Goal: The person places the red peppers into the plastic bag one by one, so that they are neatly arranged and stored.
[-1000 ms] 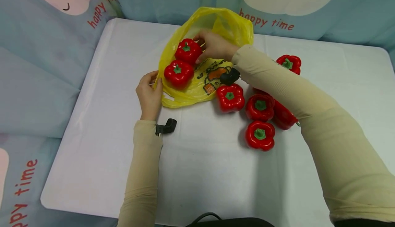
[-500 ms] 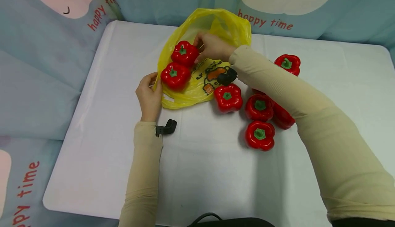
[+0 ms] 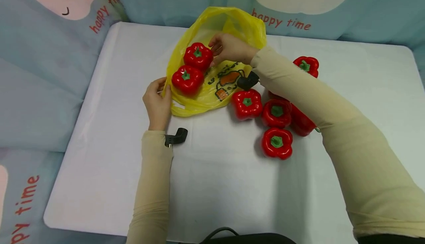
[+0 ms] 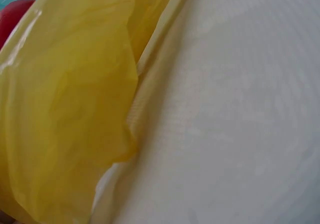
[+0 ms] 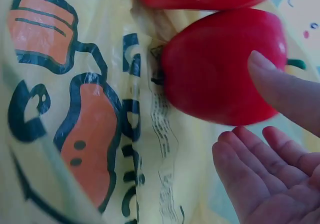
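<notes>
My left hand (image 3: 157,104) pinches the left edge of a yellow plastic bag (image 3: 194,105), which lies with its mouth spread wide. Inside the bag, two red bell peppers with green stems sit against each other, a rear pepper (image 3: 198,56) and a front pepper (image 3: 187,80). My right hand (image 3: 232,48) reaches into the bag, just right of the rear pepper. In the right wrist view the thumb (image 5: 287,91) overlaps that pepper (image 5: 225,66), while the fingers lie loosely spread below it. The left wrist view is mostly the bag's side (image 4: 70,104), with the left hand nearly out of sight.
Outside the bag, several red bell peppers lie on the white table (image 3: 206,185): one by the bag's corner (image 3: 247,104), two in front to the right (image 3: 277,143), another at the back right (image 3: 306,65). The right sleeve (image 3: 299,85) partly covers others. A printed curtain (image 3: 186,0) hangs behind.
The right fingers have come slightly away from the rear pepper. Both peppers in the bag have shifted a little left. The left hand keeps its hold on the bag's edge.
</notes>
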Demonstrator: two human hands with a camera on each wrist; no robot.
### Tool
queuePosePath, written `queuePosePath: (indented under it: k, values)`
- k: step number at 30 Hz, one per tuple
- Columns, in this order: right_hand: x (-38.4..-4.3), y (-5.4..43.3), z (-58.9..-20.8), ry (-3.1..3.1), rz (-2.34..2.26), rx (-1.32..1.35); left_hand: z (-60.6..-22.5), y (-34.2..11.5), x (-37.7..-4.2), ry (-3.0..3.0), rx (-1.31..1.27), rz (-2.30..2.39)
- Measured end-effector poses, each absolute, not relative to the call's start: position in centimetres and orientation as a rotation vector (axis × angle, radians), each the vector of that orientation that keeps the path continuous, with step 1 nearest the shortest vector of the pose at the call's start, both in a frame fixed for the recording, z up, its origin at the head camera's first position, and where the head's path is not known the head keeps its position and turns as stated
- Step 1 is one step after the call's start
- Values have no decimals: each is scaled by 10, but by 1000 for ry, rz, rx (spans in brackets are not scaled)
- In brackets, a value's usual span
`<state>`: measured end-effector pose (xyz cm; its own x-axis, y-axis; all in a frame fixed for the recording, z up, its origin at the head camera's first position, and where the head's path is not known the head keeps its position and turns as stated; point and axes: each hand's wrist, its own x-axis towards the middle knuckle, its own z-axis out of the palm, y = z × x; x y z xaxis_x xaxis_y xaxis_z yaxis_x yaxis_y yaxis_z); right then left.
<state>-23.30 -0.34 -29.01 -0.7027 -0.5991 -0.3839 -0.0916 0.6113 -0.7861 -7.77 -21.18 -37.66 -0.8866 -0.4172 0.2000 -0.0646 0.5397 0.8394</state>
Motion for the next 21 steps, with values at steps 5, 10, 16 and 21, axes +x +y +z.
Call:
queuePosePath:
  k: [5, 10, 16, 21]
  values:
    - [-228, 10, -282, 2164, -1149, -502, -377, -211, -78, -2406, 394, -1287]
    - [-220, 26, -270, 2118, -1280, -479, -377, -211, -78, -2416, 416, -1289]
    - [-208, 50, -255, 2108, -1386, -466, -377, -211, -79, -2422, 434, -1294]
    - [-196, 71, -247, 2091, -1482, -437, -377, -210, -79, -2417, 419, -1290]
